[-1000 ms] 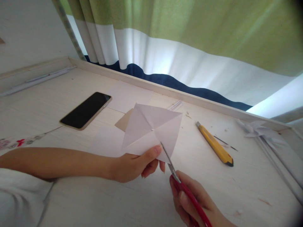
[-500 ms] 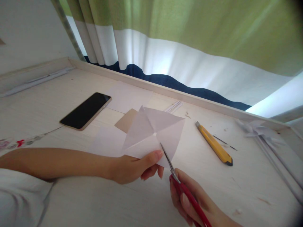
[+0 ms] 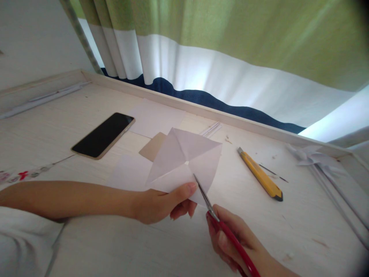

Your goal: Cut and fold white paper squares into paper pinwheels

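Observation:
A white paper square [image 3: 198, 148] with diagonal creases and a small hole near its centre is pinched at its near edge by my left hand [image 3: 170, 202], thumb on top and fingers beneath. Red-handled scissors [image 3: 211, 211] are gripped in my right hand [image 3: 230, 234]. Their blades lie along the diagonal at the paper's near right corner, with the tips short of the hole. The blades look nearly closed. Part of a tan piece of card [image 3: 152, 146] shows from behind the paper's left side.
A phone [image 3: 103, 134] lies to the left, tied to a beaded strap [image 3: 25, 175]. White paper sheets [image 3: 157, 115] lie behind. A yellow box cutter [image 3: 261, 173] and thin dark stick [image 3: 273, 173] are at right, near a paper pinwheel [image 3: 308, 156]. A raised rim [image 3: 201, 109] edges the table below the curtain [image 3: 219, 65].
The scissor blades have closed a little on the paper, and the paper's right corner has shifted slightly left. Both hands keep their grips.

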### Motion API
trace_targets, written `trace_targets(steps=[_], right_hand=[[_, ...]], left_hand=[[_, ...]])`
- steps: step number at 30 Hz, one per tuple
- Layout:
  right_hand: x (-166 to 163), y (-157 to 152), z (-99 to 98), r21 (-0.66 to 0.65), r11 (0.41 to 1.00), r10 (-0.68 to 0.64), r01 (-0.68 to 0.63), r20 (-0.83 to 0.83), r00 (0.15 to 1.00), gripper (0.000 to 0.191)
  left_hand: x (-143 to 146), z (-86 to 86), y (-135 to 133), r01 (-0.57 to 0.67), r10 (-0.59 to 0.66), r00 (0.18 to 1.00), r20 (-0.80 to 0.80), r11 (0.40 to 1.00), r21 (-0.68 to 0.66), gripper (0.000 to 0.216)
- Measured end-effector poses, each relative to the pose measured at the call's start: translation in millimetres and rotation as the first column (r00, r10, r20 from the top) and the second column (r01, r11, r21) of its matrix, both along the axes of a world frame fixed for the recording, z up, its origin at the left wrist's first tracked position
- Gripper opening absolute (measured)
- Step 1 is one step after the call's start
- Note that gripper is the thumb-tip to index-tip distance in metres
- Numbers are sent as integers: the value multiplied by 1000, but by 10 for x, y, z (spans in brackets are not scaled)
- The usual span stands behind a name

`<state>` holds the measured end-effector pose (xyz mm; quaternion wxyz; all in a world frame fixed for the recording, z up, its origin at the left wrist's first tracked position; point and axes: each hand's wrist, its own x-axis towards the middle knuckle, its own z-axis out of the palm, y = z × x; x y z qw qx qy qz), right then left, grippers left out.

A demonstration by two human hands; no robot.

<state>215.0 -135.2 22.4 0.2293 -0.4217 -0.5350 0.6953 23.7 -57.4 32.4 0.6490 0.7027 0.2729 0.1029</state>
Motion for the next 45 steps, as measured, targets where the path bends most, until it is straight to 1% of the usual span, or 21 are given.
trace_targets(steps=[7, 12, 16, 21, 24, 30, 35, 41, 45], right_hand=[[-25, -24, -17, 0, 1000, -16, 16, -30, 999, 37], [-34, -35, -23, 0, 1000, -20, 21, -51, 999, 39], [-33, -61, -32, 9, 1000, 4, -4, -7, 1000, 37], [-23, -71, -10, -31, 999, 33, -33, 1, 999, 36], [-22, -53, 25, -38, 999, 34, -32, 32, 999, 34], [-34, -30, 93, 34, 999, -9, 5, 115, 993, 36], [-28, -30, 103, 39, 999, 20, -26, 148, 989, 38], [-13, -13, 70, 52, 998, 31, -38, 139, 990, 39], [-21, -10, 29, 35, 999, 17, -20, 92, 996, 40]], left_hand=[[6, 32, 4, 20, -20, 1000, -17, 1000, 17, 54], [0, 25, -10, 29, -29, 1000, -2, 999, 13, 54], [1, 19, -18, 34, -35, 999, -15, 999, -1, 56], [17, 6, -10, 36, -36, 999, 16, 999, -7, 57], [16, 12, -6, 36, -36, 999, 5, 999, -15, 57], [4, 34, -12, 60, -60, 997, -50, 998, -4, 59], [20, 22, -18, 63, -64, 997, -35, 998, -10, 59], [11, 39, -11, 71, -71, 996, -44, 997, 2, 57], [7, 47, -10, 73, -73, 995, -69, 997, 0, 57]])
